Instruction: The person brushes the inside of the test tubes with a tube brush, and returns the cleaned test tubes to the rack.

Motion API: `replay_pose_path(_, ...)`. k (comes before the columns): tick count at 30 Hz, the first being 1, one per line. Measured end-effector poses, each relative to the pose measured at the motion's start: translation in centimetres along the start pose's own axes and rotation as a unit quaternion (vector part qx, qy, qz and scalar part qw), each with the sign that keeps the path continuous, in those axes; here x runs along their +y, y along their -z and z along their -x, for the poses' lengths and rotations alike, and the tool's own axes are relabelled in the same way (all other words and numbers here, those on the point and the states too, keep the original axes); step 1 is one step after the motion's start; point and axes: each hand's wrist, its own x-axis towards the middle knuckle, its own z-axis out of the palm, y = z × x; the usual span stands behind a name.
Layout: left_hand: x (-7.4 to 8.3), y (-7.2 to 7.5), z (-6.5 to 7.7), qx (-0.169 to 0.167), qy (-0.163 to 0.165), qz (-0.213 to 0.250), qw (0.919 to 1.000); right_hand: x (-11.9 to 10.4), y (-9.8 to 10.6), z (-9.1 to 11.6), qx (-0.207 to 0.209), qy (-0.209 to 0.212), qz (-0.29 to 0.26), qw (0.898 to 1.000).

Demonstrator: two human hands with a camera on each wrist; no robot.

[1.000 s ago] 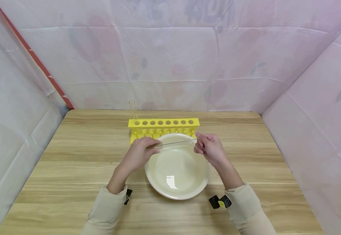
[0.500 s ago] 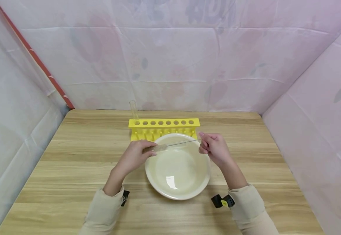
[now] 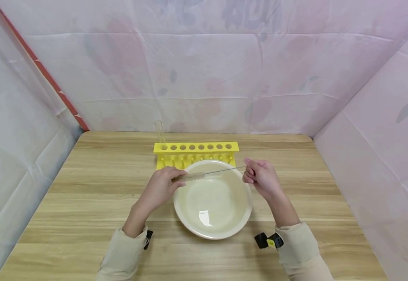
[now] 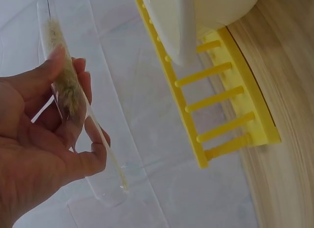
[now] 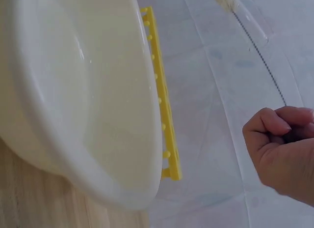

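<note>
Over the back part of a cream basin (image 3: 212, 235), my left hand (image 3: 162, 184) holds a clear test tube (image 4: 109, 191) between thumb and fingers. The tube lies nearly level, its mouth to the right. Inside it sit the pale bristles of a test tube brush (image 4: 55, 34), partly behind the thumb and fingers. The brush's twisted wire handle (image 5: 260, 56) comes out of the mouth. My right hand (image 3: 263, 180), fingers curled, grips the wire's far end to the right of the tube. The wire's end is hidden in that hand.
Behind the basin stands a yellow test tube rack (image 3: 196, 147) with a row of holes and pegs. Another clear test tube (image 3: 160, 130) stands in its leftmost hole. A bright reflection shows inside the basin. Patterned sheets (image 3: 204, 66) wall the wooden table (image 3: 84, 203) at back and sides.
My right hand has moved right, drawing the brush along the tube, so its bristles sit closer to the mouth. The left hand has shifted slightly left and keeps its hold.
</note>
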Motion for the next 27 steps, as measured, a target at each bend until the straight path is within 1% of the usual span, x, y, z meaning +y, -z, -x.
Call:
replay_pose_path(3, -0.2, 0.2, 0.2, -0.015, 0.010, 0.015, 0.9997, 0.3, 0.3, 0.1, 0.000, 0.050, 0.031, 0.998)
replay_pose_path(6, -0.5, 0.4, 0.3, -0.031, 0.012, 0.033, 0.9989, 0.6, 0.7, 0.2, -0.002, 0.091, 0.061, 0.994)
replay_pose_path(8, -0.7, 0.5, 0.4, -0.039, 0.010, 0.043, 0.9983, 0.8, 1.0, 0.2, -0.005, 0.117, 0.084, 0.990)
replay_pose_path(12, -0.9, 0.8, 0.5, -0.054, 0.000, 0.060, 0.9967, 0.9, 1.5, 0.4, -0.014, 0.169, 0.127, 0.977)
replay_pose_path(15, -1.0, 1.0, 0.7, -0.065, -0.004, 0.071, 0.9953, 0.8, 1.7, 0.6, -0.020, 0.185, 0.146, 0.972)
replay_pose_path(17, -1.0, 1.1, 0.7, -0.066, -0.003, 0.071, 0.9953, 0.7, 1.8, 0.7, -0.018, 0.178, 0.144, 0.973)
replay_pose_path(19, -0.9, 1.1, 0.8, -0.059, -0.001, 0.058, 0.9966, 0.5, 1.8, 0.7, -0.014, 0.152, 0.117, 0.981)
replay_pose_path(21, -0.7, 1.1, 0.8, -0.047, 0.003, 0.042, 0.9980, 0.3, 1.9, 0.7, -0.012, 0.118, 0.076, 0.990)
replay_pose_path(23, -0.6, 1.0, 0.8, -0.034, 0.006, 0.027, 0.9991, 0.0, 2.1, 0.7, -0.013, 0.077, 0.033, 0.996)
replay_pose_path(24, -0.6, 1.0, 0.8, -0.029, 0.007, 0.021, 0.9993, -0.1, 2.1, 0.7, -0.015, 0.055, 0.011, 0.998)
replay_pose_path(27, -0.5, 1.0, 0.9, -0.019, 0.007, 0.011, 0.9997, -0.5, 2.3, 0.8, -0.023, -0.003, -0.024, 0.999)
